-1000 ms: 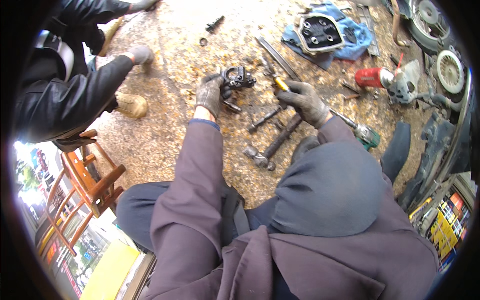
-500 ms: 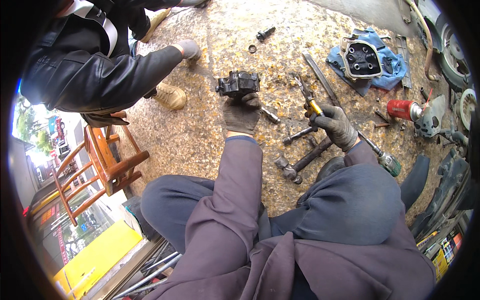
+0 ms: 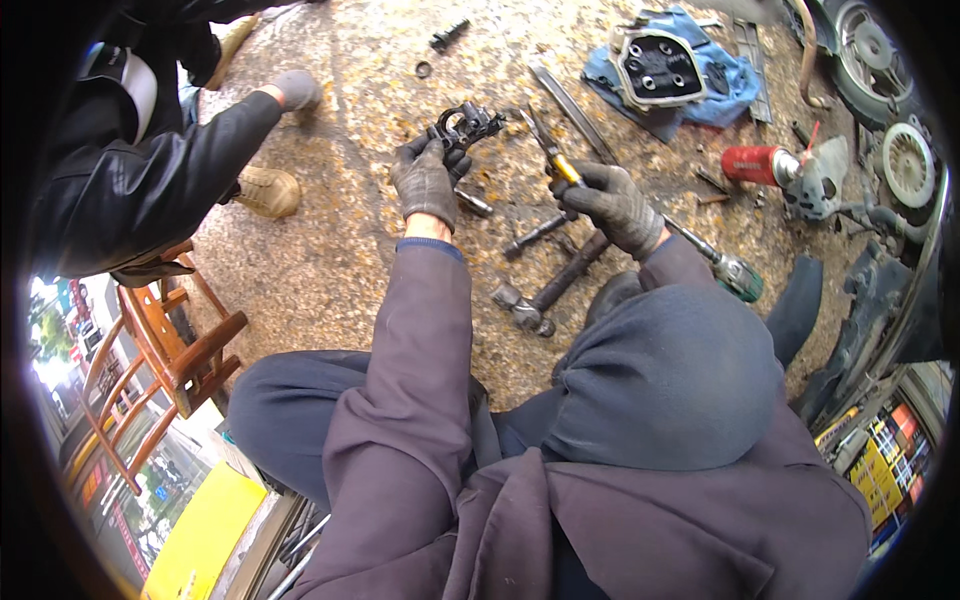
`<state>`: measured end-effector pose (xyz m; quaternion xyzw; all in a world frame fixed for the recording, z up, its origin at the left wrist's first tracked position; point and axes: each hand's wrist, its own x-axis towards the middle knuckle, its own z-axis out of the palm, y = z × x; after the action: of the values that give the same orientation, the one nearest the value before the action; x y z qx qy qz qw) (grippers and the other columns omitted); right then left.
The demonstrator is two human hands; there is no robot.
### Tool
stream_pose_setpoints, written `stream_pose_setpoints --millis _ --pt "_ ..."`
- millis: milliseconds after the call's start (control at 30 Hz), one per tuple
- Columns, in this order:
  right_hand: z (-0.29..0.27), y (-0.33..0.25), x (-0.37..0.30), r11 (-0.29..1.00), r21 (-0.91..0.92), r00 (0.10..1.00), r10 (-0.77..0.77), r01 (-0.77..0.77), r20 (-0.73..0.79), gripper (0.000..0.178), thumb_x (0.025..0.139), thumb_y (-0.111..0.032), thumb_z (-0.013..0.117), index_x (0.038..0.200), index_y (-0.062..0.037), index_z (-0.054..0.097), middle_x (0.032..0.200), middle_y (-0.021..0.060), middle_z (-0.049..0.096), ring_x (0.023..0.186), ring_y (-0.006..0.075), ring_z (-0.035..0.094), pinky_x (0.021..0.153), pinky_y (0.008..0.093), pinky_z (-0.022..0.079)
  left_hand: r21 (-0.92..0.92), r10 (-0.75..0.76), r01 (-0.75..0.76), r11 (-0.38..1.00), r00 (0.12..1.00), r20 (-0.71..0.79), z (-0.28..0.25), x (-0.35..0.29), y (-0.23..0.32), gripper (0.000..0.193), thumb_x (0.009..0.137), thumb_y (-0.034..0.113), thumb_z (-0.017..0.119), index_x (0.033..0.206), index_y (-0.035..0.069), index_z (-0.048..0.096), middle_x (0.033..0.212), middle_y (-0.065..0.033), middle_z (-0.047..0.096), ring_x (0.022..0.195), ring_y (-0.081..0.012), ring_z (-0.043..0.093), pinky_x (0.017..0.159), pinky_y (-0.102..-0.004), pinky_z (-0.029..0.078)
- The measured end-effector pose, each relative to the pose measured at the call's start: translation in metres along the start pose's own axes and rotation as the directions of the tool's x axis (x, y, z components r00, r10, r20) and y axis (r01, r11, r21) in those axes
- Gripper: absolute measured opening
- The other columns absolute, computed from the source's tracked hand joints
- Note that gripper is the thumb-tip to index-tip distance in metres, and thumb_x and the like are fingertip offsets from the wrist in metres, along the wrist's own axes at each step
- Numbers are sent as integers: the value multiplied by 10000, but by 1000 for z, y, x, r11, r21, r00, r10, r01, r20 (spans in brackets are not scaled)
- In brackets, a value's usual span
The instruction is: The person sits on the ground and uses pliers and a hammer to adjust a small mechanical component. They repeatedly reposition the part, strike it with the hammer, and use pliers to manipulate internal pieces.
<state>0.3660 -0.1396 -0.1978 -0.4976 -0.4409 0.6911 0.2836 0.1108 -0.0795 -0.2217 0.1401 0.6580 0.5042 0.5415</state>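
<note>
Head view: left hand [image 3: 427, 180] curled round metal part [image 3: 484, 123], right hand [image 3: 615, 206] closed on pliers [image 3: 556, 157] nearby; seemingly plier work, needing steady grip.

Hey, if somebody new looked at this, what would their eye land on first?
Probably the red can, lying on its side on the speckled ground to the right. Next, near the upper middle, the gloved left hand holding a black metal part and the gloved right hand holding yellow-handled pliers. The bright blue cloth at the upper right, under a pale-rimmed black cover, also stands out.
</note>
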Motion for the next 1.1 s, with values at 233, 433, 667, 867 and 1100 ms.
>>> stream_pose_setpoints --millis 233,433,667,867,1100 --pt "-4 11 -4 979 193 997 70 -61 -39 402 841 -353 755 1076 -31 706 764 -16 618 674 73 540 598 242 408 -272 -254 222 936 963 -87 23 -24 -35 190 954 19 516 1141 53 510 1013 -153 608 822 -297 671 792 -458 620" --pt "-12 21 -6 951 307 986 72 -24 -148 379 840 -337 766 1058 -32 712 748 -17 631 643 67 557 577 230 397 -302 -408 396 867 913 25 32 -42 -51 125 923 155 594 992 53 572 890 -109 621 799 -268 645 782 -424 605" --pt "-16 -3 -10 967 255 987 38 3 -158 391 851 -315 755 1080 -2 706 772 -4 638 640 69 552 593 224 434 101 -389 389 916 921 -17 28 -31 -45 197 910 239 651 1003 66 635 886 -69 680 718 -202 653 599 -336 551" --pt "-29 -34 -8 940 211 960 -279 269 21 376 838 -189 721 1132 41 682 1005 93 708 914 164 684 854 316 562 -237 -513 506 829 858 39 39 -42 -65 192 926 263 580 1005 102 648 960 -103 682 880 -308 656 853 -462 553" --pt "-55 21 4 769 -616 905 -126 -170 -407 282 803 -190 703 1056 -69 740 1064 147 689 923 265 677 832 385 547 -44 -403 401 915 912 -73 31 -36 -63 194 901 252 647 1048 128 622 913 -70 680 789 -250 638 718 -431 545"
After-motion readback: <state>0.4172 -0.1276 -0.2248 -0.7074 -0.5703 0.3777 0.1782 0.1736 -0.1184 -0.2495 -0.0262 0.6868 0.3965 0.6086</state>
